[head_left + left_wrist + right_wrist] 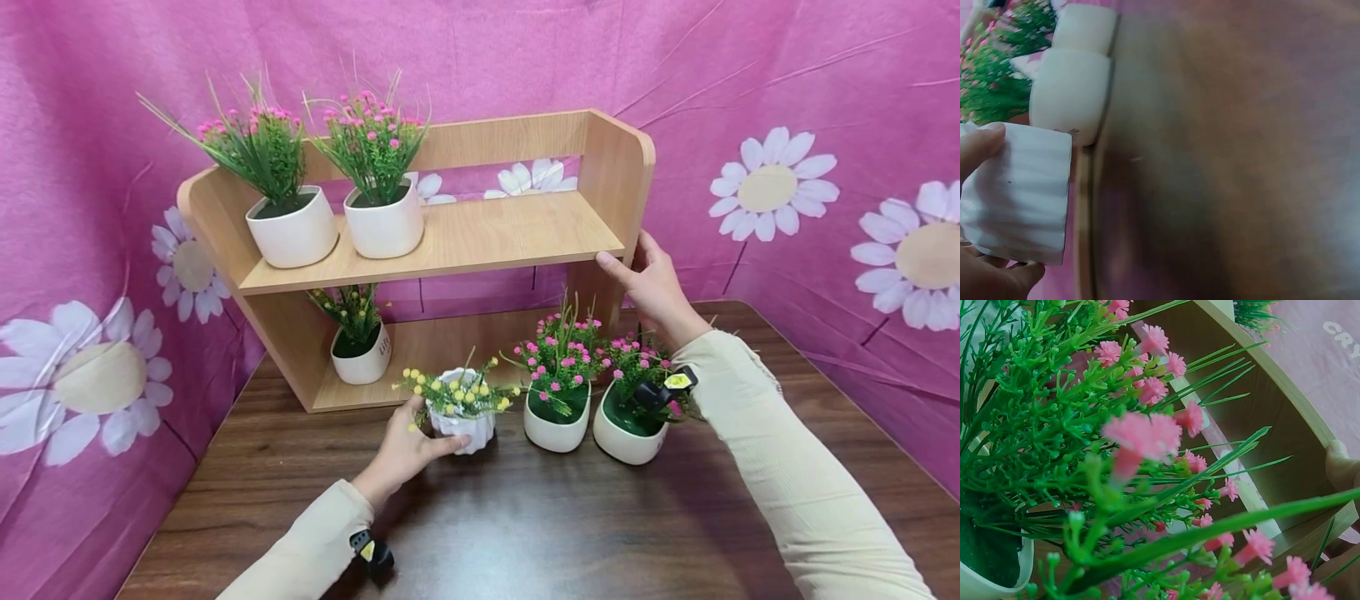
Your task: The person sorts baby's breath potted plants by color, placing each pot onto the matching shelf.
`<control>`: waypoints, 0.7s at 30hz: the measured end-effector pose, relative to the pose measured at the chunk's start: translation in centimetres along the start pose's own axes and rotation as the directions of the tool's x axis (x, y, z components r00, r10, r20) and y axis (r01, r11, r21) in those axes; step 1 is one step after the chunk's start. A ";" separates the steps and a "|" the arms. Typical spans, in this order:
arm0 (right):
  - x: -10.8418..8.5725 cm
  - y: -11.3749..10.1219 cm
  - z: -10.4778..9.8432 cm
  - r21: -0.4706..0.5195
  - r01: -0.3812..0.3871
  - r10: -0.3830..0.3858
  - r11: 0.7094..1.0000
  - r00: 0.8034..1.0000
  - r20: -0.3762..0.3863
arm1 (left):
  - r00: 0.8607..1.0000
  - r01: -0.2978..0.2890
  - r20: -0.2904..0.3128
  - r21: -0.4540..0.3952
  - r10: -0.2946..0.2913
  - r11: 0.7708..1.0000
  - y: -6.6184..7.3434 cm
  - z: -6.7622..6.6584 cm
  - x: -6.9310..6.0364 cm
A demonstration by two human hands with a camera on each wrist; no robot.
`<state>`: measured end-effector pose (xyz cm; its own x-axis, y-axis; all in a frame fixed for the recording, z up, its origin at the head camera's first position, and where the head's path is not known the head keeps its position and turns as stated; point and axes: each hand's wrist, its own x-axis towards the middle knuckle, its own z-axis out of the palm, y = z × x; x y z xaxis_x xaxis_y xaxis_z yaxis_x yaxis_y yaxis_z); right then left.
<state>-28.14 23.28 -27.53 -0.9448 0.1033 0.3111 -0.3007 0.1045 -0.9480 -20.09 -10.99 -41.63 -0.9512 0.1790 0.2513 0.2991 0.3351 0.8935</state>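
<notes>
My left hand (401,454) grips a white ribbed pot (474,435) of small yellow flowers, thumb on the near side and fingers on the far side. In the left wrist view the pot (1016,194) seems just off the tabletop. Higher up, my right hand (662,287) holds the right side of a two-level wooden shelf (502,237); its thumb lies at the upper board's front corner, the other fingers partly hidden by the side panel. Under my right forearm stands a pink-flowered pot (630,437), its blossoms filling the right wrist view.
Another pink-flowered pot (557,425) stands beside that one on the dark wooden table (525,533). Two pink-flowered pots, a left one (292,233) and a right one (386,225), occupy the upper board. A yellow-flowered pot (362,358) sits lower left. Behind hangs a pink daisy cloth (510,50).
</notes>
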 end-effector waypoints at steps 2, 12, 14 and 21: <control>0.0 0.0 0.0 -0.004 -0.001 0.001 1.000 1.000 0.002 | 1.000 -0.001 -0.018 -0.018 0.001 1.000 0.2 -0.1 0.9; 0.0 0.0 0.0 -0.012 -0.003 0.003 1.000 1.000 0.008 | 0.989 0.020 -0.144 0.033 -0.015 0.999 0.8 0.1 5.4; 0.0 -0.1 0.0 -0.013 -0.003 0.003 1.000 1.000 0.009 | 0.985 0.031 -0.172 0.060 -0.020 0.998 0.6 0.2 6.2; 0.0 -0.3 0.1 -0.012 -0.010 0.010 1.000 1.000 0.004 | 0.958 0.023 -0.287 0.114 0.010 0.993 -0.5 0.8 8.4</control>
<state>-28.02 23.18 -27.29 -0.9481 0.1004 0.3016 -0.2900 0.1156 -0.9500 -28.16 -8.92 -40.24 -0.9298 -0.0903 0.3568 0.2834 0.4427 0.8507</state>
